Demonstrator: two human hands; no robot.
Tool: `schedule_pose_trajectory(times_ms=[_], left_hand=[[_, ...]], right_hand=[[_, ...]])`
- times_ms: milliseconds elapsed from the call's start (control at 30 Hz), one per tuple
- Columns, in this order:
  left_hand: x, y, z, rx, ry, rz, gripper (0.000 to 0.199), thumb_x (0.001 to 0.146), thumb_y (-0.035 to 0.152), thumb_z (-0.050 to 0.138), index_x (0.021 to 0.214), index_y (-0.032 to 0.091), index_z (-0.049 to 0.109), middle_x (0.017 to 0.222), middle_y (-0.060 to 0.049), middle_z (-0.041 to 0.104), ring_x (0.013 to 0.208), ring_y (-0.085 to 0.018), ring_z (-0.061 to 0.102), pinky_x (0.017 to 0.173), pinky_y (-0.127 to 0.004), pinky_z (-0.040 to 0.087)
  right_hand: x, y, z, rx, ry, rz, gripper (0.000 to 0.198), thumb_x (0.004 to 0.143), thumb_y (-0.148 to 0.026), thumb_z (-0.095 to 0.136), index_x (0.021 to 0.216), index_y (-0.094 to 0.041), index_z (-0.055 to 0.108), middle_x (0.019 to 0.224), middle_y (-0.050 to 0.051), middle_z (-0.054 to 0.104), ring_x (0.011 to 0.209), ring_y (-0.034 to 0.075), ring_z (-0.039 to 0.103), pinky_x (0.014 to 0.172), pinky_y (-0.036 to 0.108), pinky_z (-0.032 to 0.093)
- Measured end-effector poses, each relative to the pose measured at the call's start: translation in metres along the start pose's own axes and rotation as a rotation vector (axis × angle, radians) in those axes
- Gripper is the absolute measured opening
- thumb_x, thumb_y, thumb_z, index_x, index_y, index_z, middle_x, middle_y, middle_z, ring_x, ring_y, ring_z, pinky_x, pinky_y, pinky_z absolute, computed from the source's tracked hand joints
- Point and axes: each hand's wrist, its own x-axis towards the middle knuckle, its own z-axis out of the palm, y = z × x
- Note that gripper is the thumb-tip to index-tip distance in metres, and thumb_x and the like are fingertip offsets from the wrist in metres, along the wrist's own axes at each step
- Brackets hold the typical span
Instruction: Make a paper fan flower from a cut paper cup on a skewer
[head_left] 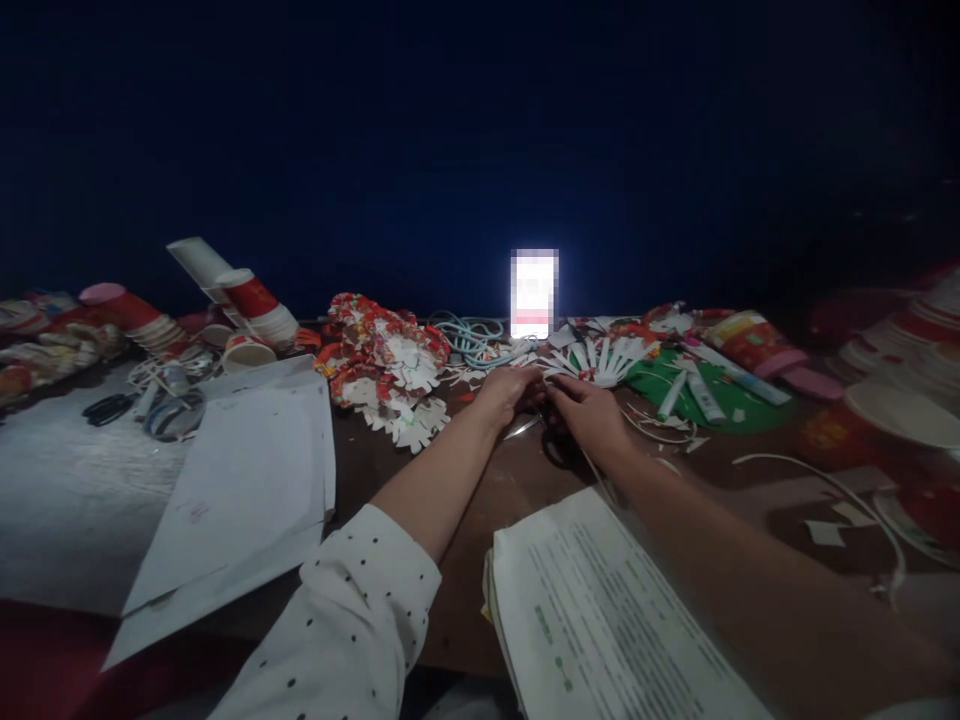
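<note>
Out in front of me, my left hand and my right hand meet with their fingertips close together. Both have bent, closed fingers, and whatever is pinched between them is too small and dim to make out. Right behind the fingers spreads a fan of white cut paper strips; I cannot tell whether the hands touch it. Below the hands, partly hidden, lie what look like dark-handled scissors. A lit screen, blurred out, stands upright beyond them.
To the left lie white paper sheets, stacked paper cups and red-and-white cut-paper pieces. A looped pale-blue cord sits behind. Rightward are markers on a green disc and more cups. Printed pages lie nearest me.
</note>
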Motion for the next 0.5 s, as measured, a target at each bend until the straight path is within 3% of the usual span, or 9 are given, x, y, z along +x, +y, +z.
schedule_pose_trajectory(times_ms=[167,300,500], left_hand=[[0.0010,-0.0005,-0.0011,0.026,-0.011,-0.006,0.012,0.074,0.010,0.075,0.077,0.015,0.065,0.054,0.003,0.058,0.047,-0.008,0.054,0.052,-0.018,0.049],[0.0036,-0.0011,-0.0020,0.019,-0.006,0.002,0.011,0.078,0.008,0.071,0.075,0.015,0.063,0.053,0.003,0.057,0.046,-0.006,0.053,0.049,-0.016,0.046],[0.0047,-0.0009,-0.0030,0.056,0.000,0.014,0.010,0.077,0.009,0.072,0.084,0.015,0.068,0.055,0.003,0.059,0.048,-0.007,0.054,0.051,-0.016,0.045]], right_hand=[[0.0013,0.0011,0.0041,0.198,-0.014,0.063,0.028,0.081,-0.033,0.066,0.103,-0.020,0.077,0.078,0.003,0.075,0.065,0.020,0.071,0.056,0.031,0.060],[0.0043,0.0064,0.0063,0.243,0.017,0.106,0.024,0.081,-0.028,0.065,0.101,-0.018,0.072,0.081,0.006,0.076,0.073,0.023,0.074,0.068,0.038,0.063],[0.0028,0.0041,0.0041,0.147,0.031,-0.025,0.035,0.074,-0.019,0.063,0.108,-0.017,0.070,0.108,0.009,0.077,0.100,0.023,0.072,0.092,0.041,0.057]])
